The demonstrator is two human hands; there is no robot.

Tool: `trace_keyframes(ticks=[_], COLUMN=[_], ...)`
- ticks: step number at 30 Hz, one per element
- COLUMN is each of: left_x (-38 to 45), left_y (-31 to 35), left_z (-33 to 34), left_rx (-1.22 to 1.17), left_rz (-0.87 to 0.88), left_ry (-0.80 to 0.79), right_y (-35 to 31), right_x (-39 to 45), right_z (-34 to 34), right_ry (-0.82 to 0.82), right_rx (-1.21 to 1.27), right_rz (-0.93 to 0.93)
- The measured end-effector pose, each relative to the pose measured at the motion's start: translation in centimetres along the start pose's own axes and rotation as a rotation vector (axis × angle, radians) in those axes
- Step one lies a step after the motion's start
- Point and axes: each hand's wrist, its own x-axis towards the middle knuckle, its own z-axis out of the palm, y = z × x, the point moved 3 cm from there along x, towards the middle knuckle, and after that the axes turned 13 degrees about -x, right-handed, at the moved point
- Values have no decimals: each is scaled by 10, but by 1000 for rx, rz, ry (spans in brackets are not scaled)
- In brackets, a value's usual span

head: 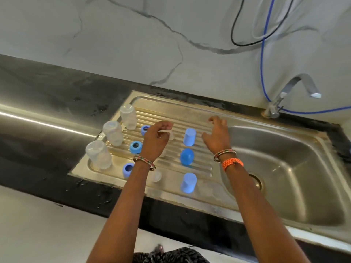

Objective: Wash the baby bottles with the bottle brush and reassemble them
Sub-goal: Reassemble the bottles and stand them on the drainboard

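bottles: three clear baby bottles (114, 133) stand upside down in a diagonal row along the left edge of the steel drainboard (205, 118); what is inside them cannot be told.
rings and caps: three blue screw rings (136, 147) lie just right of the bottles; three blue caps (189, 137) stand in a line further right, towards the sink basin (296, 168).
nipples: a clear nipple (156, 176) sits near the front edge.
left hand: the left hand (155, 138) pinches a small clear nipple piece (168, 132) between curled fingers above the drainboard.
right hand: the right hand (216, 137) hovers with fingers spread and loose, holding nothing, just right of the rear cap.
room: bare ribbed steel lies between the hands; the tap (296, 92) stands behind the basin on the black counter (57, 88).
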Motion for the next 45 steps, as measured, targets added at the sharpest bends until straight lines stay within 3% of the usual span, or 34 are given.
trace_keyframes(ticks=[4, 7, 9, 11, 12, 15, 19, 23, 25, 27, 29, 32, 34, 37, 41, 45], left_x=[-10, -29, -45, -67, -75, -86, -91, -80, -83, -85, -83, -70, -61, -56, -46, -33], left_y=[19, 30, 26, 15, 11, 29, 60, 71, 70, 66, 51, 20, 9, 14, 41, 59], left_z=[53, 101, 136, 162, 167, 157, 88, -17, -72, -124, -166, -211, -230, -238, -217, -137], left_rx=[24, -1, 101, 546, 707, 654, 576, 450, 308, 250, 208, 136, 104, 83, 93, -82], left_rz=[65, 97, 49, -47, -105, -19, 129, 303, 263, 148, 1, -178, -228, -192, -13, 39], left_ry=[-87, -144, -382, -753, -823, -649, -246, 223, 437, 553, 563, 442, 377, 429, 503, 187], right_y=[12, 51, 83, 97, 94, 90, 50, -59, -117, -168, -212, -253, -268, -277, -267, -222], right_x=[-34, -58, -71, -92, -100, -103, -117, -131, -137, -138, -137, -128, -122, -123, -129, -120], right_z=[-55, -58, -46, -36, -41, -59, -51, -37, -11, 22, 53, 95, 118, 134, 95, -13], right_ry=[377, 369, 67, -405, -464, -192, -251, -18, -23, -91, -133, -122, -120, -134, -82, 240], right_rx=[28, -62, -64, 4, 60, 178, 73, 146, 215, 248, 158, -134, -193, -99, 69, 135], right_rz=[125, 260, 415, 552, 609, 676, 582, 183, 22, -101, -161, -148, -62, 49, 120, 169])
